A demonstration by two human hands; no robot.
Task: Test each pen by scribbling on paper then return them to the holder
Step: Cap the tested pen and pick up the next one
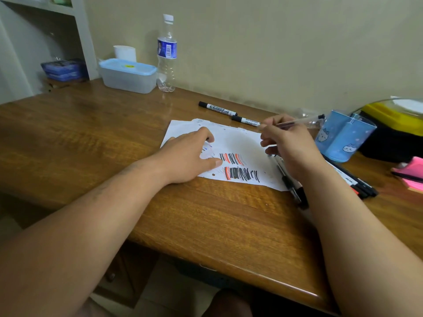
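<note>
Right hand (pixel 290 152) holds pen (pixel 297 122), covering loose pens (pixel 359 185); bottle (pixel 166 53), tub (pixel 128 76) behind paper (pixel 242 140).

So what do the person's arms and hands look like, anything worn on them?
Both are bare: no sleeves, gloves, watch or rings show on the left hand or right hand. The left forearm carries faint dark marks, too blurred to read.

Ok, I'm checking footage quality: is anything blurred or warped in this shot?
Head view: the clear pen in the right hand smears toward the blue pen holder, likely motion blur; the wide angle bows the desk edge; soft light leaves a faint shadow on the paper.
</note>
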